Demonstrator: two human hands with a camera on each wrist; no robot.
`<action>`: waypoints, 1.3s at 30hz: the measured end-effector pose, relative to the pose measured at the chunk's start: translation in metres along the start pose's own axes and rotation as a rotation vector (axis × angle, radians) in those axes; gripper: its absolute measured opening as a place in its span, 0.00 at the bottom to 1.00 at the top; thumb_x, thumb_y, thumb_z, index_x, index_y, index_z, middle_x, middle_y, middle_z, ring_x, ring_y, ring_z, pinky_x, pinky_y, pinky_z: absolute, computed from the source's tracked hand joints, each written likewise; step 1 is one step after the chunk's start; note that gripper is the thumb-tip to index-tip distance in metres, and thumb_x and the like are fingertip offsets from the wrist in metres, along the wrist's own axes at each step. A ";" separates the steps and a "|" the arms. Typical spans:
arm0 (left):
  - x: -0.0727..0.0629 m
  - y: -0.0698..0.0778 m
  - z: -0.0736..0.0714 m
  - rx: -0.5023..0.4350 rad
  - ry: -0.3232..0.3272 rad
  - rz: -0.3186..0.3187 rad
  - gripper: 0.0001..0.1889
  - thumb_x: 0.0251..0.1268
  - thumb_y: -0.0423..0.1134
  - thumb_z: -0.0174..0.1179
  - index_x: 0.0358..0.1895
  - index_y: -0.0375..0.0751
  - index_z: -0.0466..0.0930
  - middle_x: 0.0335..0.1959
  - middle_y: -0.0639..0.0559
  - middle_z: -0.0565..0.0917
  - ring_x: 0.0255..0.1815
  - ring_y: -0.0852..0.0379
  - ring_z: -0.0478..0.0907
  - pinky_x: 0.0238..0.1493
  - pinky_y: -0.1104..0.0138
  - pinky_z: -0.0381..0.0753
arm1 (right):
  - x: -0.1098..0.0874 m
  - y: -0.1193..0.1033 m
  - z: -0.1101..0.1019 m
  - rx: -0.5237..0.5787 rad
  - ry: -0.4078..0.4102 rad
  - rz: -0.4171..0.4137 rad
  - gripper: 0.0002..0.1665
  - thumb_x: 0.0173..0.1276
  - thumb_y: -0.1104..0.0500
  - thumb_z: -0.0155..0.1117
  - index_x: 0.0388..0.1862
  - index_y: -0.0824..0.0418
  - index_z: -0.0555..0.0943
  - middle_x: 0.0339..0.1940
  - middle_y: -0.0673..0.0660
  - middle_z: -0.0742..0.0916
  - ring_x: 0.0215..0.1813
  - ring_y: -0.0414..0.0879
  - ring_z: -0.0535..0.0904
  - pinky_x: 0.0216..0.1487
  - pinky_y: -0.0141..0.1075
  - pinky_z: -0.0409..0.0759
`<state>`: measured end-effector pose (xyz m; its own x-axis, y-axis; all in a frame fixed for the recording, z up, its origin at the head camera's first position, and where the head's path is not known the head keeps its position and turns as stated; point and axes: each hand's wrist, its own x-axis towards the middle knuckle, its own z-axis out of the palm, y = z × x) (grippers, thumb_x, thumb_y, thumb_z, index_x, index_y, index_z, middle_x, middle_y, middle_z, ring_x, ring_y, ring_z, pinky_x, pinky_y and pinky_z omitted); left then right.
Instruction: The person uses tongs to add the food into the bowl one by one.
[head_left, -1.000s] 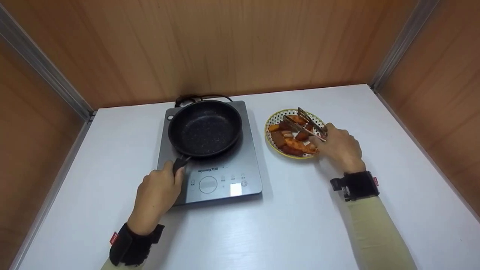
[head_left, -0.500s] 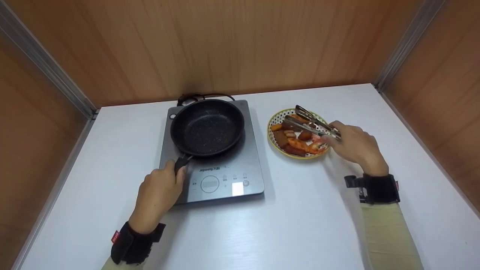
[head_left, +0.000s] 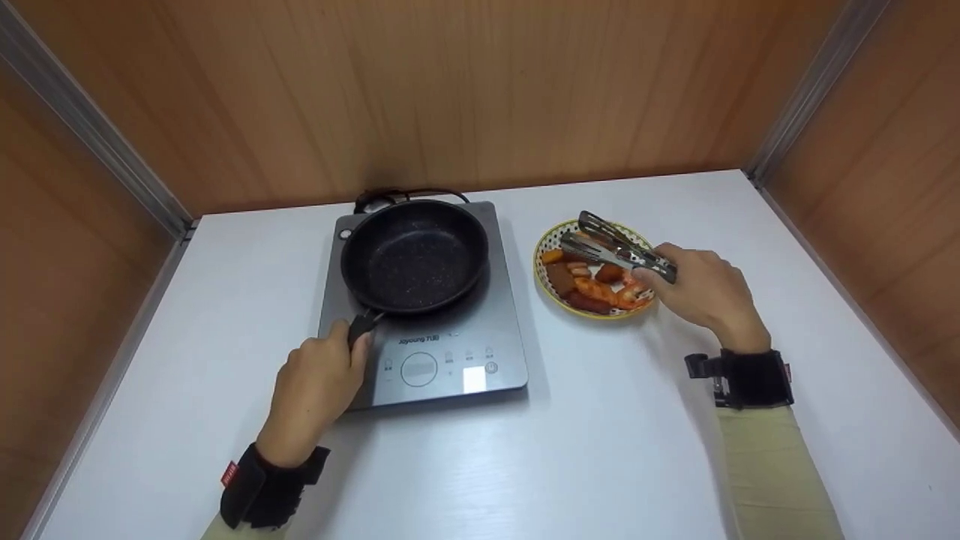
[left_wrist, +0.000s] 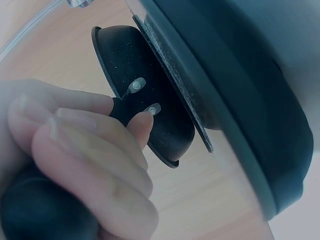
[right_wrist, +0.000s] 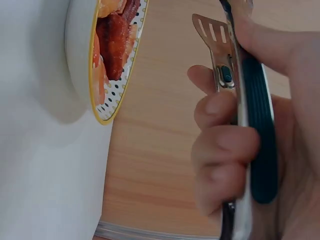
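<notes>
In my head view, I have the tongs (head_left: pixel 645 261) positioned above the bowl (right_wrist: pixel 79 60), slanting from the right hand (head_left: pixel 705 292) toward the bowl's far side. The two arms of the tongs are spread apart, with slotted metal ends. My right wrist view shows the tongs raised above the bowl's rim, and a green grip panel along one arm. The right hand is clamped round the tongs, its fingers curled over one arm.

The bowl has a yellow rim and a dotted inner surface. It holds pieces of food (head_left: pixel 595 289) in orange, brown and dark red.

To the left of the bowl, I have the frying pan (head_left: pixel 415 262) on the cooker (head_left: pixel 450 367). The left hand (head_left: pixel 319 375) is clamped round the pan's handle (head_left: pixel 364 324), which points toward the person. My left wrist view shows two rivets (left_wrist: pixel 136 85) on the pan near the handle.

The two hands are well apart. The cooker's control panel faces the near side; a black cord (head_left: pixel 375 199) lies behind it. Cooker and bowl stand on a white table (head_left: pixel 480 480), with a wooden wall (head_left: pixel 525 97) behind.
</notes>
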<state>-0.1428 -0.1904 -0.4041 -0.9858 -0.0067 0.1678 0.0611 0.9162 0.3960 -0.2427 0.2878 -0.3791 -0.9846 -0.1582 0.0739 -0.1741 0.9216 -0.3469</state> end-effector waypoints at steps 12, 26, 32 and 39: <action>0.000 -0.001 0.001 0.007 -0.017 0.001 0.17 0.84 0.44 0.55 0.42 0.30 0.77 0.19 0.41 0.76 0.18 0.48 0.72 0.17 0.60 0.67 | 0.007 -0.005 0.029 -0.083 0.121 -0.091 0.29 0.79 0.44 0.66 0.66 0.64 0.81 0.58 0.70 0.88 0.54 0.71 0.85 0.45 0.66 0.80; 0.000 0.001 0.002 0.002 -0.004 0.000 0.17 0.83 0.44 0.56 0.42 0.30 0.78 0.20 0.40 0.78 0.18 0.48 0.73 0.17 0.59 0.68 | 0.014 -0.006 0.060 -0.137 0.212 -0.073 0.24 0.76 0.45 0.70 0.62 0.58 0.86 0.51 0.67 0.90 0.43 0.68 0.87 0.36 0.61 0.81; 0.000 0.001 0.002 0.006 0.006 0.014 0.16 0.83 0.43 0.56 0.41 0.30 0.78 0.19 0.40 0.77 0.17 0.49 0.72 0.16 0.60 0.67 | 0.015 -0.010 0.071 -0.139 0.253 -0.076 0.23 0.76 0.45 0.70 0.60 0.58 0.87 0.46 0.67 0.91 0.36 0.65 0.87 0.30 0.58 0.80; 0.001 0.003 0.004 0.012 0.017 0.025 0.18 0.83 0.43 0.56 0.48 0.25 0.79 0.19 0.38 0.79 0.17 0.48 0.73 0.15 0.60 0.68 | 0.014 -0.009 0.072 -0.134 0.279 -0.075 0.21 0.76 0.46 0.70 0.59 0.56 0.88 0.46 0.66 0.91 0.37 0.68 0.87 0.30 0.60 0.78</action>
<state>-0.1441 -0.1863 -0.4061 -0.9811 0.0094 0.1931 0.0837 0.9211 0.3802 -0.2562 0.2517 -0.4419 -0.9244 -0.1407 0.3546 -0.2241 0.9525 -0.2064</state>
